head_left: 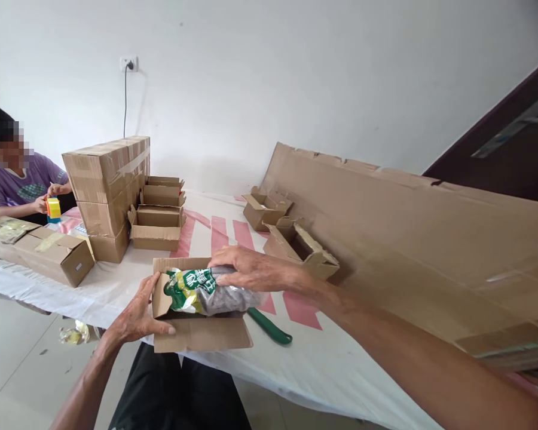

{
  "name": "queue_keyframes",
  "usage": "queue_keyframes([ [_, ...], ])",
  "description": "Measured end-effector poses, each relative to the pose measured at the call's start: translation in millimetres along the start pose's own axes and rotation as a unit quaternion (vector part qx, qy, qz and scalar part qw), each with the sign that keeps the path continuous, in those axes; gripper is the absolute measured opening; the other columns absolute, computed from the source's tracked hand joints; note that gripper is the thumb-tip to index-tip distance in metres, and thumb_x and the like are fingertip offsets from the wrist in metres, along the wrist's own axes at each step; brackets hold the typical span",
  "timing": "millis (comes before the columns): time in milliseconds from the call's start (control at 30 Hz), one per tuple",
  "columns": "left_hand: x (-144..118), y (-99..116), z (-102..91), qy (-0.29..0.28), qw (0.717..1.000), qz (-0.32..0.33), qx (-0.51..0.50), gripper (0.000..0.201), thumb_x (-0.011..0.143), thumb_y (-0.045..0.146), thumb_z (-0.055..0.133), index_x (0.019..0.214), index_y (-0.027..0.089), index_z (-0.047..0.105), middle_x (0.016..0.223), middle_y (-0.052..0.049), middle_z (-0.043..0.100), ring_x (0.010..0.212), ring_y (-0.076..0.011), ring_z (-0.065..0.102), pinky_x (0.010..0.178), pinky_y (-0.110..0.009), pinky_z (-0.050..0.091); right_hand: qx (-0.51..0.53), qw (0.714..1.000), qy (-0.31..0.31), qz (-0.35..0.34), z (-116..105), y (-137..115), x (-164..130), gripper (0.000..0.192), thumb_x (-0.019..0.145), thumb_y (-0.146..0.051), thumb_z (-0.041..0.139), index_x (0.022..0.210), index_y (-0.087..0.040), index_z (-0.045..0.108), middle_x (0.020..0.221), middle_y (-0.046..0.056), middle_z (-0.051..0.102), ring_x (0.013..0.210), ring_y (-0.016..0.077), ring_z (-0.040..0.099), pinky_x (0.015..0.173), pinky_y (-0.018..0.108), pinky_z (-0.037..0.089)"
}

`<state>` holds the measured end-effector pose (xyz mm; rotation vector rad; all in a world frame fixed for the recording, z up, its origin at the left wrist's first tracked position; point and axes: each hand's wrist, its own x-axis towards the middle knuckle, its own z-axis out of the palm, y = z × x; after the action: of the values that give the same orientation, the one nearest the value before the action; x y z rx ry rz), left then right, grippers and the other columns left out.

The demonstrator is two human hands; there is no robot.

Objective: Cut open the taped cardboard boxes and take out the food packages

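Note:
An opened cardboard box (201, 334) lies near the front edge of the table, its front flap folded down toward me. Inside it is a clear plastic bag (226, 298) with a green and yellow label and greyish contents. My left hand (138, 310) grips the box's left end, thumb on the front flap and fingers at the end panel. My right hand (251, 272) rests on top of the bag with its fingers stretched out to the left. A curved green handle (271, 327) sticks out beside the box's right end; its other end is hidden.
Taped boxes (105, 197) are stacked at the left, beside open boxes (156, 230). Two more open boxes (302, 245) stand right, before a large leaning cardboard sheet (407, 251). A person (22, 185) at far left holds a coloured object. Litter (76, 332) lies on the floor.

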<state>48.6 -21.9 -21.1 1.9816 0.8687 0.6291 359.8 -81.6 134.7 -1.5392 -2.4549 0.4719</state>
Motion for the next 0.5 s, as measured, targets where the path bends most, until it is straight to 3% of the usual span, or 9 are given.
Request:
queue_keyframes([
  [100,1.2,0.1,3.4,0.001,1.0,-0.003,0.0,0.138,0.062,0.063,0.096,0.174,0.028,0.024,0.173,-0.017,0.032,0.158,-0.0469,0.035,0.127,-0.063,0.038,0.096,0.994,0.039,0.041,-8.2,10.8,-17.9,0.021,0.091,-0.034,0.066,0.1,-0.023,0.081,0.113,0.007,0.079,0.103,0.0286,0.071,0.084,0.035,0.054],
  [200,2.1,2.9,2.0,0.003,1.0,-0.002,0.012,0.135,0.062,0.066,0.096,0.172,0.025,0.03,0.174,-0.019,0.032,0.16,-0.0479,0.034,0.129,-0.063,0.036,0.162,0.977,0.121,0.067,-13.2,22.4,-29.3,0.019,0.087,-0.034,0.073,0.098,-0.024,0.083,0.103,0.007,0.08,0.093,0.0278,0.073,0.079,0.036,0.055],
  [333,10.6,25.3,3.4,0.093,0.994,0.01,0.062,0.117,0.063,0.068,0.095,0.161,0.022,0.05,0.176,-0.021,0.031,0.161,-0.051,0.03,0.13,-0.068,0.029,0.222,0.949,0.215,0.06,-10.3,29.9,-27.7,0.017,0.086,-0.036,0.076,0.093,-0.022,0.083,0.092,0.004,0.079,0.083,0.0238,0.071,0.075,0.035,0.054],
  [433,27.4,54.7,14.5,0.116,0.992,0.043,-0.011,0.105,0.067,0.067,0.093,0.155,0.024,0.055,0.163,-0.02,0.053,0.149,-0.048,0.051,0.121,-0.063,0.045,0.21,0.94,0.264,0.044,7.1,21.9,-13.3,0.018,0.089,-0.036,0.07,0.091,-0.021,0.08,0.091,0.003,0.076,0.083,0.0229,0.068,0.076,0.035,0.053],
  [500,42.6,71.7,22.9,0.119,0.985,0.041,-0.116,0.097,0.07,0.07,0.09,0.148,0.021,0.06,0.143,-0.019,0.069,0.13,-0.0426,0.067,0.104,-0.052,0.059,0.185,0.932,0.311,0.034,25.7,9.8,-1.5,0.015,0.089,-0.033,0.068,0.091,-0.021,0.077,0.094,0.005,0.076,0.089,0.0244,0.067,0.083,0.037,0.054],
])
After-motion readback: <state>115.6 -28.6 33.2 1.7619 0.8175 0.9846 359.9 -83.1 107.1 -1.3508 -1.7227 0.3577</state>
